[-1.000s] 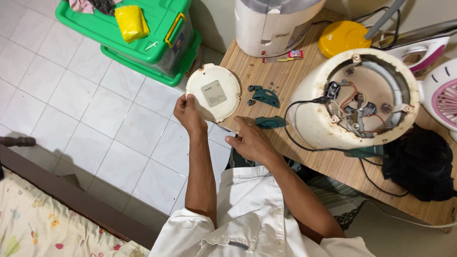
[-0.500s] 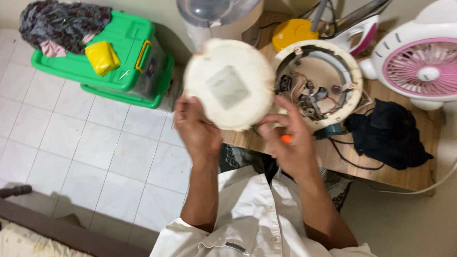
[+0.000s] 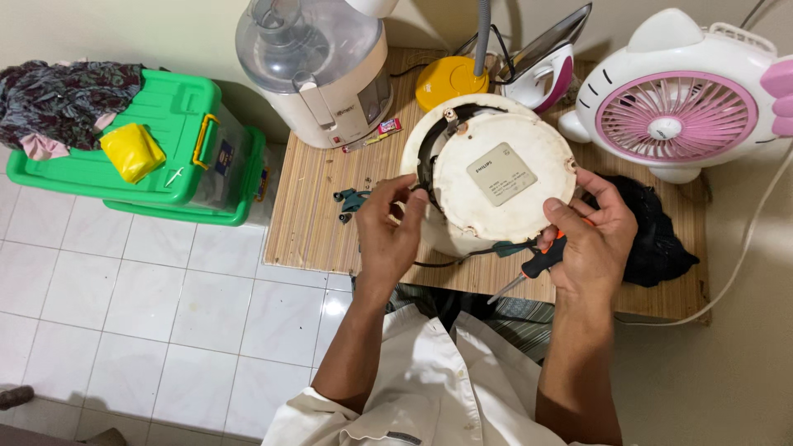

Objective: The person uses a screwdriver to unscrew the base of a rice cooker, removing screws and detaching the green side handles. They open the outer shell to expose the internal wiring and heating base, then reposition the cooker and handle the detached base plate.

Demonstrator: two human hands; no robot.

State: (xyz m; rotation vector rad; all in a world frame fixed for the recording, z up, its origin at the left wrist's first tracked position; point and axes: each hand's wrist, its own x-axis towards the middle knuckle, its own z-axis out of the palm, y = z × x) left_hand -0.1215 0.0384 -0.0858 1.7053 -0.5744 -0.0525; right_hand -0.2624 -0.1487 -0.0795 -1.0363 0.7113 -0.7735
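Note:
A round cream base plate (image 3: 504,177) with a grey label rests on top of the upturned cream appliance body (image 3: 438,235) on the small wooden table (image 3: 318,219). My left hand (image 3: 390,225) pinches the plate's left rim. My right hand (image 3: 591,231) touches its right rim and also holds a screwdriver (image 3: 529,268) with a black and orange handle, its shaft pointing down-left. Small dark green parts (image 3: 349,201) lie on the table left of my left hand.
A white juicer (image 3: 318,70) stands at the table's back left, a yellow base and a steam iron (image 3: 537,62) behind the appliance, a white and pink fan (image 3: 686,103) at right. A black cloth (image 3: 657,239) lies under the fan. A green storage box (image 3: 165,149) sits on the tiled floor.
The plate, held up in both hands half a second ago, now sits on the appliance body. A second ago it lay on the table's left corner.

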